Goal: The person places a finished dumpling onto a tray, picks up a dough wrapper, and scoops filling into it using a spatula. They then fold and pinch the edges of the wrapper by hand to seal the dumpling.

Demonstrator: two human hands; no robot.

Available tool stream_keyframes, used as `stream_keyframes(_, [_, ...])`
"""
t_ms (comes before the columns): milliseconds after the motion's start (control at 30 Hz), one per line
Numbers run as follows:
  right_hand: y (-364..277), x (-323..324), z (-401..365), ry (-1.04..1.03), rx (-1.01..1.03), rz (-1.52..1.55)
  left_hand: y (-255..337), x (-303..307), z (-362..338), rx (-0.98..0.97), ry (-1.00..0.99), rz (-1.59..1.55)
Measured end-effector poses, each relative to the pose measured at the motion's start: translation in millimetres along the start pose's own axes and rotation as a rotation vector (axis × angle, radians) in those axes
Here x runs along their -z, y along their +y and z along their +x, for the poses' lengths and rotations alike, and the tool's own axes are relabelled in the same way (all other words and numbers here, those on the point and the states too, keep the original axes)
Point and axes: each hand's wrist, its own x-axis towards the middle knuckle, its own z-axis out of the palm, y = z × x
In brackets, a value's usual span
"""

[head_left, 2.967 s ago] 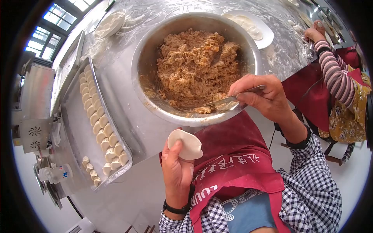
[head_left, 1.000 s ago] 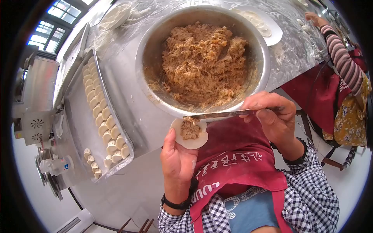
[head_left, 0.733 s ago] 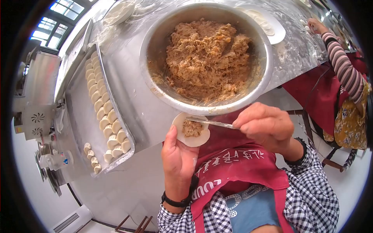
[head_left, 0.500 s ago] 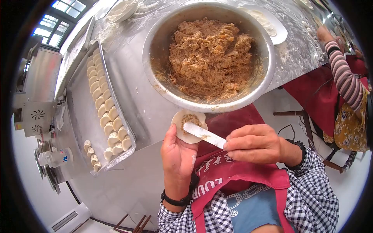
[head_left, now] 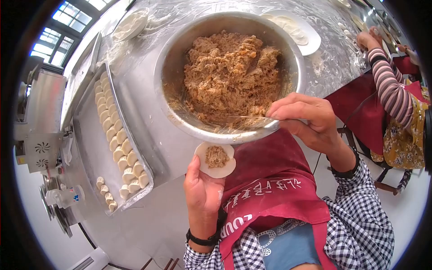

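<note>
On the fingers of my left hand [head_left: 204, 189] lies a round dumpling wrapper [head_left: 203, 167], its thumb pressing the edge. A patch of meat filling [head_left: 217, 156] sits in the middle of the wrapper. My right hand [head_left: 310, 119] is over the near right rim of a large metal bowl [head_left: 160, 85], fingers pinched on a flat spatula [head_left: 252, 117]. The spatula is seen nearly edge-on, its tip at the mound of minced filling [head_left: 234, 72] inside the bowl.
Left of the bowl, a metal tray [head_left: 90, 135] holds rows of folded dumplings [head_left: 117, 135]. A white dish of wrappers [head_left: 310, 42] stands behind the bowl, and a floury scoop-like dish [head_left: 131, 24] at the back left. A co-worker's striped sleeve [head_left: 389, 85] is at the right.
My right hand has lifted the spatula off the wrapper and carried it up to the bowl. My left hand still holds the wrapper, with the filling now uncovered.
</note>
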Motion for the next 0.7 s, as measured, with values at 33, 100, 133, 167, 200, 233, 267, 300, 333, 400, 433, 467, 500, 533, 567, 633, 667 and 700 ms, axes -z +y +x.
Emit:
stream_keyframes(33, [1.4,-0.8,2.0,-0.029,-0.003,0.026,0.3,-0.1,0.7,0.001,-0.005,-0.002])
stream_keyframes(100, [4.6,-2.7,5.1,-0.058,0.006,0.029,-0.2,-4.4,2.0,0.006,0.016,0.013])
stream_keyframes(133, [5.8,-3.0,5.6,-0.092,0.017,0.029,-0.5,-6.1,2.7,0.009,0.035,0.023])
stream_keyframes(167, [5.9,-2.2,5.3,-0.09,0.014,0.029,-0.6,-7.1,3.3,0.011,0.036,0.025])
stream_keyframes(200, [4.9,-1.4,4.7,-0.105,0.022,0.035,-0.7,-7.7,3.5,0.015,0.026,0.031])
stream_keyframes(233, [3.8,-0.9,3.9,-0.12,0.03,0.041,-0.7,-7.8,3.4,0.017,0.017,0.036])
stream_keyframes(267, [3.1,-0.6,2.6,-0.12,0.027,0.042,-0.9,-8.1,3.8,0.019,0.019,0.037])
stream_keyframes(300, [2.4,0.0,0.8,-0.087,0.014,0.103,-1.2,-8.7,4.7,0.02,0.039,0.038])
stream_keyframes(333, [1.1,0.9,-1.1,-0.053,0.002,0.162,-1.4,-9.0,5.3,0.021,0.058,0.039])
stream_keyframes(400, [-6.2,2.0,-8.0,0.042,-0.105,0.313,-1.4,-5.8,6.7,0.029,0.032,0.016])
stream_keyframes(433, [-9.2,1.8,-11.5,0.137,-0.211,0.465,-1.2,-4.6,6.8,0.035,0.008,-0.007])
stream_keyframes(467, [-10.5,0.9,-14.8,0.135,-0.211,0.469,-1.1,-4.6,6.4,0.032,0.011,-0.007])
stream_keyframes(500, [-11.2,-0.6,-18.2,0.201,-0.256,0.599,-1.1,-5.0,6.4,0.037,-0.012,-0.011])
stream_keyframes(533, [-11.6,-2.4,-20.8,0.268,-0.301,0.728,-1.2,-5.2,6.1,0.041,-0.037,-0.015])
stream_keyframes(567, [-11.9,-4.6,-22.7,0.267,-0.301,0.731,-1.3,-5.3,5.6,0.039,-0.035,-0.015])
stream_keyframes(633, [-12.5,-8.9,-25.8,0.264,-0.309,0.737,-1.4,-5.2,4.1,0.037,-0.073,-0.008])
stream_keyframes(667, [-13.2,-11.3,-26.1,0.26,-0.309,0.741,-1.3,-5.4,3.2,0.033,-0.071,-0.008])
stream_keyframes(700, [-13.9,-14.6,-25.6,0.204,-0.198,0.599,-0.9,-5.5,2.3,0.034,-0.079,-0.009])
